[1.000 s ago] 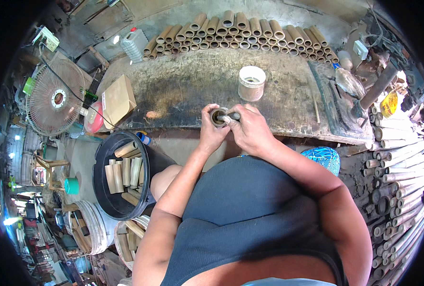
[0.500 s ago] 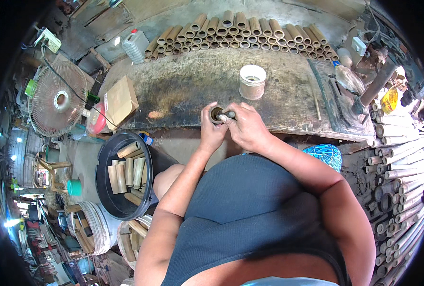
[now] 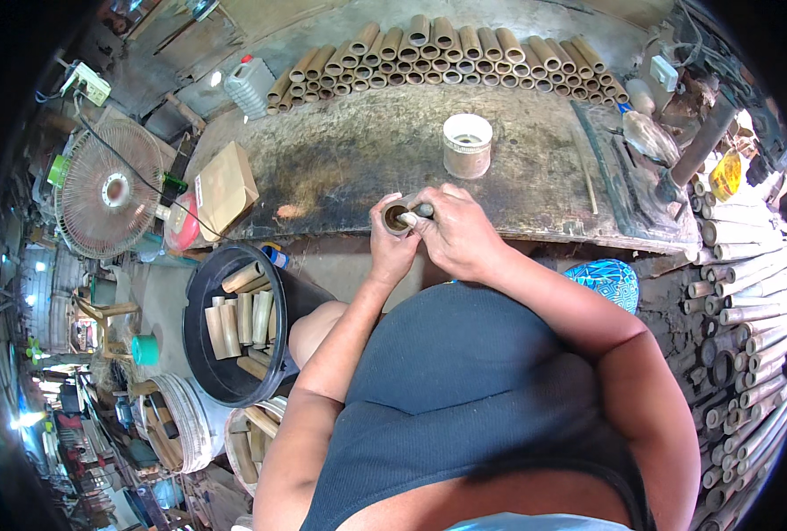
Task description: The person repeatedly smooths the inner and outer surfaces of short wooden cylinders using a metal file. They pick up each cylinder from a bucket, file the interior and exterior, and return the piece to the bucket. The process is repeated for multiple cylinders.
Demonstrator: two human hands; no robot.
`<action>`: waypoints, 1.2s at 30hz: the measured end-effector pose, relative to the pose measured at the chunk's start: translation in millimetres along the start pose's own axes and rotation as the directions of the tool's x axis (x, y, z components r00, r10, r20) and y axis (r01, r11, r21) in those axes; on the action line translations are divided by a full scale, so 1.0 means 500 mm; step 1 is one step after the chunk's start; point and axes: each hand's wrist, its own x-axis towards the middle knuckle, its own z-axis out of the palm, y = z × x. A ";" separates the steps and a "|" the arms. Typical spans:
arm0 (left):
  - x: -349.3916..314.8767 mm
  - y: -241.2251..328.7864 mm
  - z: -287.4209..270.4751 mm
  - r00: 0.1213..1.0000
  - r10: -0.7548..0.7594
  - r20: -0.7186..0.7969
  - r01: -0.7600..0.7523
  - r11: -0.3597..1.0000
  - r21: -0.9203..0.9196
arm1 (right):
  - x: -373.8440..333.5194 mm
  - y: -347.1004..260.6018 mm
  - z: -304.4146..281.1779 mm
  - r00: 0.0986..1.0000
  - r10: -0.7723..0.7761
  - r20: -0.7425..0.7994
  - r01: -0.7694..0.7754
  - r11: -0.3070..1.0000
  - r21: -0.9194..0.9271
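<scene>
Upright in my left hand (image 3: 391, 252) is a short bamboo tube (image 3: 387, 218), its open mouth facing up and my fingers wrapped round it. My right hand (image 3: 460, 232) is closed on a small tool with a dark rounded handle (image 3: 424, 211). The end of this tool meets the tube's mouth at its right rim; its exact kind is hidden by my fingers. Both hands are together at the near edge of the worn wooden table (image 3: 340, 177). Just beyond my right hand stands a white tub (image 3: 468, 161) with a stained lower wall.
Stacked bamboo tubes (image 3: 446, 66) line the table's back. A black bucket (image 3: 194, 336) of cut bamboo pieces stands at the left, below a fan (image 3: 110, 188) and a cardboard box (image 3: 225, 190). More bamboo (image 3: 752, 314) is piled at the right.
My hands stay at the same spot with the tube and tool. The tool's end has shifted slightly at the tube's rim, and the whole view has moved a little.
</scene>
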 end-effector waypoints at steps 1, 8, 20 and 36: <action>0.003 0.002 0.000 0.999 -0.050 -0.008 0.050 0.996 0.067 | -0.001 0.001 0.003 1.000 -0.014 -0.027 0.015 1.000 0.024; 0.003 0.014 0.004 0.995 -0.091 -0.046 0.089 0.994 -0.062 | -0.002 0.000 0.015 0.996 -0.035 -0.085 0.041 0.997 0.070; 0.005 0.022 0.007 0.999 -0.016 -0.046 0.020 0.997 0.074 | -0.004 -0.010 -0.003 0.998 0.034 -0.048 -0.030 0.995 0.091; 0.000 0.025 0.013 0.999 -0.034 -0.036 0.037 0.996 0.083 | 0.001 0.003 0.018 0.989 0.074 -0.129 -0.058 0.991 0.124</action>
